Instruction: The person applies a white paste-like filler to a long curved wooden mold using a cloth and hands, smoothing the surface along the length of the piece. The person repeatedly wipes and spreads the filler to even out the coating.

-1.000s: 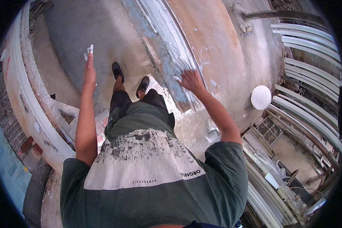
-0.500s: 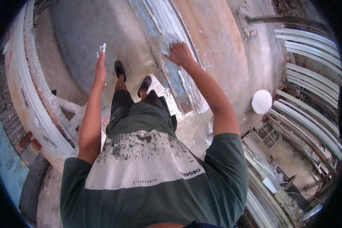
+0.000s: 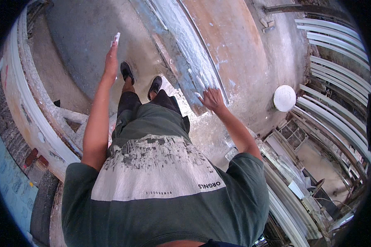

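Wearing a dark green shirt [image 3: 218, 214], a person [image 3: 95, 117] rests the right hand [image 3: 213, 99], loosely spread, against the near end of a white-coated strip [image 3: 196, 41] along a blue-stained surface [image 3: 175, 47]; the white-smeared left hand [image 3: 111, 61] extends unclenched above grey floor [image 3: 82, 33]. Farther right: a round white disc [image 3: 285, 98], long pale bars [image 3: 338, 34].

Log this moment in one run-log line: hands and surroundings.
Right hand: touching near end of white-coated strip | Left hand: raised apart from strip, smeared white | Nearby: white round disc, right of strip
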Demonstrator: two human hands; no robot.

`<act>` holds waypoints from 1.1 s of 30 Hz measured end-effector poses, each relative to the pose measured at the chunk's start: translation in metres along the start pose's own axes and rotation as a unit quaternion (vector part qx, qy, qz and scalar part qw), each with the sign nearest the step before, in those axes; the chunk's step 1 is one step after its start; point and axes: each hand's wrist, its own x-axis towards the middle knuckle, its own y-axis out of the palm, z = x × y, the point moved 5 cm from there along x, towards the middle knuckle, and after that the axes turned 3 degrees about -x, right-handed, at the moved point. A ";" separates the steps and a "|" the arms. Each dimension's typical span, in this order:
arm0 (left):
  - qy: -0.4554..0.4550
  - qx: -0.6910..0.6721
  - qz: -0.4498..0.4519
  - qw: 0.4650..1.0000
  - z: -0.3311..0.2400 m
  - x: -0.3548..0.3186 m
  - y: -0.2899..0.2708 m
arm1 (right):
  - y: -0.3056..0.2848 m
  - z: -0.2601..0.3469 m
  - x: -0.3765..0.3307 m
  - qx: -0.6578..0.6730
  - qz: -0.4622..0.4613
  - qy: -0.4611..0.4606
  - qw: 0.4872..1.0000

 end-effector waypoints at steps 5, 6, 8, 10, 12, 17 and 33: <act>0.017 0.016 0.049 0.998 -0.016 -0.002 0.037 | -0.046 0.002 0.044 0.038 -0.187 -0.026 0.981; 0.027 0.021 0.061 0.998 -0.018 0.000 0.043 | -0.043 0.001 0.063 0.033 -0.219 -0.065 0.973; 0.024 0.033 0.071 0.997 -0.022 -0.003 0.054 | -0.060 0.009 0.094 -0.066 -0.255 -0.143 0.954; 0.005 0.042 0.066 0.997 -0.035 -0.010 0.059 | -0.071 0.013 0.125 -0.140 -0.088 -0.202 0.965; 0.038 0.025 0.087 0.995 -0.026 -0.003 0.057 | -0.076 0.013 0.138 -0.217 -0.103 -0.259 0.936; 0.005 0.014 0.047 0.999 -0.021 -0.014 0.046 | -0.112 0.003 0.134 -0.129 -0.029 -0.281 0.950; -0.032 0.040 0.046 0.998 -0.015 -0.019 0.048 | -0.091 0.000 0.102 -0.081 -0.156 -0.180 0.968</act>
